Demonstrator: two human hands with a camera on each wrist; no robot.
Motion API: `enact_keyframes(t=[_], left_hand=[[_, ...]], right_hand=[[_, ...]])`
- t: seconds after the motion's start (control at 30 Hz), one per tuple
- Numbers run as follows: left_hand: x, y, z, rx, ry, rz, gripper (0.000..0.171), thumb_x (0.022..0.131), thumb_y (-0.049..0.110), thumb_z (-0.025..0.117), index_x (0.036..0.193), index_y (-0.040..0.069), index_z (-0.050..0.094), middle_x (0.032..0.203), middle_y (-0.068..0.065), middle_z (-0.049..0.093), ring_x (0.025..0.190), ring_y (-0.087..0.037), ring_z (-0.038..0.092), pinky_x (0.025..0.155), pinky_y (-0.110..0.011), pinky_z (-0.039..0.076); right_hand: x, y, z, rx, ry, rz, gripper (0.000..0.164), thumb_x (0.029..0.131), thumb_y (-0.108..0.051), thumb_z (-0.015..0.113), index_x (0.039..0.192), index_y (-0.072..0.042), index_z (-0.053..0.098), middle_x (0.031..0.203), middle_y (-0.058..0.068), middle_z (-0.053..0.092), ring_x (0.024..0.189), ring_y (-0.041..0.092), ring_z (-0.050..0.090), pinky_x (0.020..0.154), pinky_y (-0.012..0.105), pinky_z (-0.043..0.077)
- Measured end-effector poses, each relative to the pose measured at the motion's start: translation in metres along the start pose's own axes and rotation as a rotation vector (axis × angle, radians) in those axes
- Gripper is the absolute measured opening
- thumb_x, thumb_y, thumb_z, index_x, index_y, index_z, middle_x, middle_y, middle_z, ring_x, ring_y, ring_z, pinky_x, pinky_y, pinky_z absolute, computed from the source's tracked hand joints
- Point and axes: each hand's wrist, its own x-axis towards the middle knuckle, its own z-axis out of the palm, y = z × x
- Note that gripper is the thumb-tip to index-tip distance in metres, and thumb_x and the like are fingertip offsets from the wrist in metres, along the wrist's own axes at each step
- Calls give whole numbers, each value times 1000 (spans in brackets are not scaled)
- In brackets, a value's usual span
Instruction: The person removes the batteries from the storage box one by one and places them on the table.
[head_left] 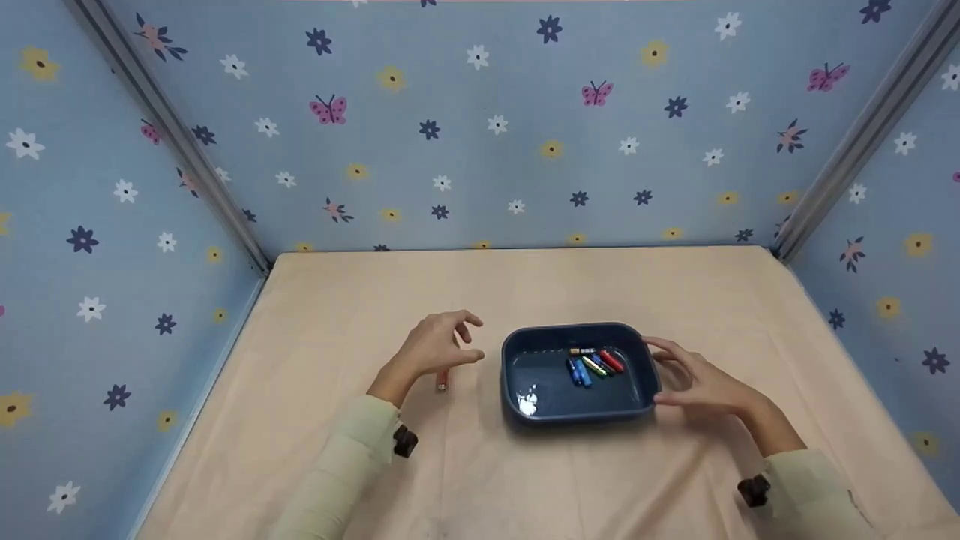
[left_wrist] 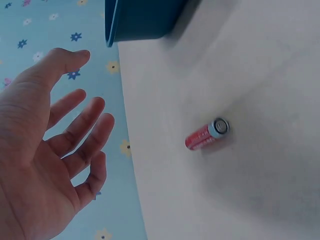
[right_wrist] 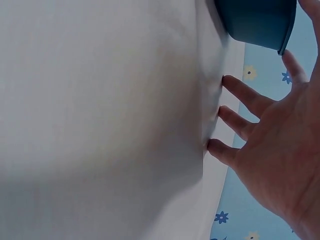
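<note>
A dark blue rectangular box (head_left: 525,411) stands on the cloth-covered table with several small batteries in it: a red one (head_left: 611,361), a blue one (head_left: 583,371) and others beside them. At its right end, my right hand (head_left: 705,382) has thumb and a finger spread, their tips right at the rim. To the left of the box hangs my left hand (head_left: 435,345), its fingers loosely bent and nothing between them. A single red battery (left_wrist: 202,137) lies on the cloth under that hand, partly covered by it in the head view.
Pale cloth (head_left: 360,289) covers the table, with creases near the front right. Blue flowered panels (head_left: 517,165) stand at the back and both sides, with grey metal posts (head_left: 176,139) at the corners.
</note>
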Motion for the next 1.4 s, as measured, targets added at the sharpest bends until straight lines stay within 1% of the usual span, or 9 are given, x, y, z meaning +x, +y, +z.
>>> enact_keyframes(t=[0.17, 0.3, 0.53, 0.73, 0.9, 1.0, 1.2, 1.3, 1.4], left_hand=[[6, 12, 4, -20, -35, 12, 57, 94, 31, 90, 146, 16, 73, 118, -8, 82, 104, -27, 75, 100, -53, 60], [11, 21, 8, -33, -73, 42, 57, 95, 30, 89, 147, 17, 72, 121, -9, 82, 101, -27, 77, 99, -52, 61], [19, 38, 15, -70, -141, 82, 56, 98, 29, 87, 149, 15, 70, 126, -12, 81, 106, -28, 76, 99, -51, 60], [26, 53, 21, -83, -163, 105, 56, 98, 29, 87, 149, 13, 70, 127, -12, 80, 111, -30, 75, 104, -53, 60], [31, 62, 28, -103, -172, 125, 56, 97, 29, 87, 148, 10, 71, 126, -13, 81, 114, -31, 75, 105, -52, 59], [32, 67, 33, -107, -174, 136, 56, 97, 28, 87, 148, 9, 71, 126, -13, 81, 117, -32, 75, 108, -54, 59], [36, 74, 44, -129, -214, 112, 58, 97, 28, 88, 148, 9, 70, 126, -13, 79, 113, -25, 71, 111, -50, 59], [38, 76, 50, -164, -251, 86, 60, 97, 26, 89, 151, 10, 68, 130, -14, 78, 115, -24, 69, 114, -49, 58], [42, 77, 54, -183, -283, 68, 62, 97, 26, 89, 153, 10, 66, 134, -16, 77, 122, -27, 70, 117, -49, 57]], right_hand=[[1, 1, -1, 6, -3, 2, 96, 91, -20, 93, 173, -19, 43, 164, 20, 63, 149, 34, 59, 124, 90, 21], [1, 2, -1, 14, -1, -5, 95, 91, -19, 94, 173, -17, 43, 164, 21, 63, 149, 33, 60, 124, 90, 21], [1, 1, 0, 13, 2, 7, 96, 91, -21, 94, 173, -19, 44, 166, 21, 61, 152, 40, 59, 124, 91, 20], [1, 1, -1, 7, 9, 14, 97, 90, -22, 95, 173, -20, 44, 165, 20, 63, 150, 38, 60, 124, 91, 19], [1, 1, -2, -18, 9, -5, 95, 91, -22, 95, 172, -20, 45, 163, 18, 66, 148, 33, 61, 124, 88, 26], [1, 1, -1, -31, 8, -13, 95, 91, -22, 94, 172, -19, 45, 162, 19, 66, 148, 39, 62, 123, 87, 28], [0, 0, -1, -11, 3, 33, 96, 92, -25, 93, 173, -20, 42, 169, 22, 58, 154, 56, 54, 124, 91, 22], [0, 0, 0, -3, -1, 44, 96, 92, -26, 93, 174, -21, 42, 171, 24, 56, 155, 59, 52, 124, 92, 20], [1, 1, 0, -5, -4, 40, 97, 92, -26, 93, 174, -21, 41, 171, 22, 55, 155, 57, 52, 124, 92, 20]])
